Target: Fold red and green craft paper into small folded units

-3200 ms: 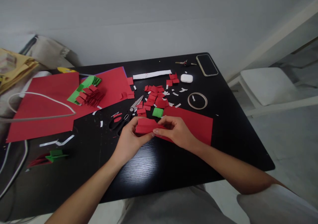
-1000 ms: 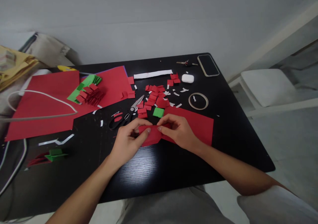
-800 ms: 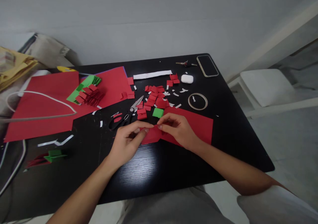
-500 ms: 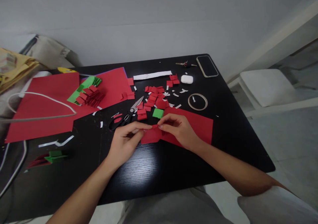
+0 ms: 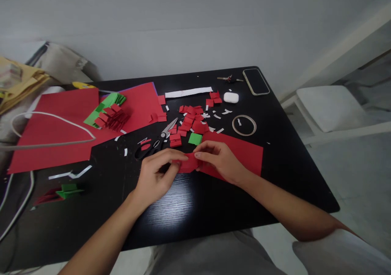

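Both hands meet over a small folded red paper piece near the middle of the black table. My left hand pinches its left edge with thumb and fingers closed. From the right, my right hand grips the same piece, fingers pressed together. The piece lies partly over a larger red sheet. A green square and a heap of small red folded squares lie just beyond the hands. Black-handled scissors rest to the left of them.
Big red sheets with a green and red folded stack cover the table's left. A tape ring, an earbud case, a phone, keys and a white strip lie at the back. A white chair stands to the right.
The red piece was lowered from a lifted hold onto the table. It now shows smaller, folded tighter between the fingertips. Both hands stay in nearly the same place.
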The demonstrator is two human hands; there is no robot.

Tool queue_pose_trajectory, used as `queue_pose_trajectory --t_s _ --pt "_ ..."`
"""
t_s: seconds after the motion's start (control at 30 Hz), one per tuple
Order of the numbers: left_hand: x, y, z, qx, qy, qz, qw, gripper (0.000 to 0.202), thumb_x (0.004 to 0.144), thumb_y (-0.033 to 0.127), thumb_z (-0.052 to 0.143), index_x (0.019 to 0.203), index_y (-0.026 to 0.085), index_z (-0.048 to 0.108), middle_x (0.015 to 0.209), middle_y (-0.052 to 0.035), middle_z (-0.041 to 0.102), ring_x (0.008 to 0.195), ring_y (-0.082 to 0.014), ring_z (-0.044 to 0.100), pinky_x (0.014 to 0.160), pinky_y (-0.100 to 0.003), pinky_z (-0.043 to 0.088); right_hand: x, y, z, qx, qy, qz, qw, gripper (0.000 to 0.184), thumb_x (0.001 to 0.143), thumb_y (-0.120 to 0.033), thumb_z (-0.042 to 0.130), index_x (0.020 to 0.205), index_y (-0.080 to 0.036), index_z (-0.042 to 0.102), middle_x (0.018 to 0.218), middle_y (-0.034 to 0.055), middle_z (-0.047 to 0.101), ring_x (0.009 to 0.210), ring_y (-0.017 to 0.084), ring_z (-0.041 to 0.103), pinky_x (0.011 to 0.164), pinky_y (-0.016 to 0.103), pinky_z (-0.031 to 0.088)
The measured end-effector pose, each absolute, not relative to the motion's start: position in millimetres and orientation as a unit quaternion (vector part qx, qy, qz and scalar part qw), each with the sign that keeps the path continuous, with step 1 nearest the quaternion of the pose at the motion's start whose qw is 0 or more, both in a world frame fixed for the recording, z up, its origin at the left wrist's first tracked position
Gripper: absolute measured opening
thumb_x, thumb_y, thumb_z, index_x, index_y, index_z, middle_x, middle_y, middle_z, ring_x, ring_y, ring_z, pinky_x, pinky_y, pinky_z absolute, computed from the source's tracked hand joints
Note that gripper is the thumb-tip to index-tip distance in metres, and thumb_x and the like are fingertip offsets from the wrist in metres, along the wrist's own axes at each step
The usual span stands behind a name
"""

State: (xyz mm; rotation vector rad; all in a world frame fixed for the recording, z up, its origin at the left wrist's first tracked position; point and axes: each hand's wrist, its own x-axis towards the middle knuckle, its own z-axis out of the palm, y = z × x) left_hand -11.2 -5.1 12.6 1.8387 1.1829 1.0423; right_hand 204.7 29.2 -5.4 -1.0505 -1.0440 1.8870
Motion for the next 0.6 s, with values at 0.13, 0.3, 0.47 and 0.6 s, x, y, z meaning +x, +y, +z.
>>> queue_pose_trajectory --t_s 0.13,0.3,0.47,0.6 --pt "-8 -6 13 0.656 0.475 0.394 0.435 0.024 0.089 0.018 0.066 0.113 0.020 0.067 0.109 -0.0063 0.077 0.094 -0.0202 0.074 0.081 -0.029 0.059 205 24 -3 -0.437 -0.513 0.625 0.393 0.013 0.083 -0.031 0.081 0.088 -0.020 0.076 0.082 0.0006 0.074 0.074 0.016 0.069 0.073 0.030 0.056" --pt "-3 -5 8 0.657 0.535 0.348 0.401 0.015 0.095 0.033 0.067 0.096 0.019 0.073 0.088 -0.0031 0.076 0.077 -0.0162 0.070 0.070 -0.026 0.053 204 18 -2 -0.437 -0.584 0.567 0.384 0.008 0.088 -0.028 0.076 0.092 -0.021 0.075 0.089 0.0018 0.076 0.083 0.017 0.069 0.075 0.031 0.053" --pt "-3 -5 9 0.671 0.535 0.334 0.390 0.020 0.096 0.034 0.065 0.093 0.019 0.077 0.084 -0.0030 0.077 0.072 -0.0151 0.068 0.066 -0.025 0.050 203 19 -3 -0.419 -0.577 0.597 0.369 0.012 0.085 -0.030 0.079 0.094 -0.021 0.075 0.090 0.0025 0.075 0.083 0.018 0.068 0.075 0.032 0.052" --pt "-5 -4 11 0.674 0.535 0.326 0.391 0.021 0.097 0.035 0.065 0.091 0.019 0.077 0.081 -0.0028 0.077 0.069 -0.0148 0.066 0.064 -0.024 0.049 204 21 0 -0.421 -0.578 0.605 0.352 0.011 0.087 -0.031 0.078 0.088 -0.021 0.075 0.083 0.0013 0.071 0.077 0.017 0.064 0.072 0.031 0.049"
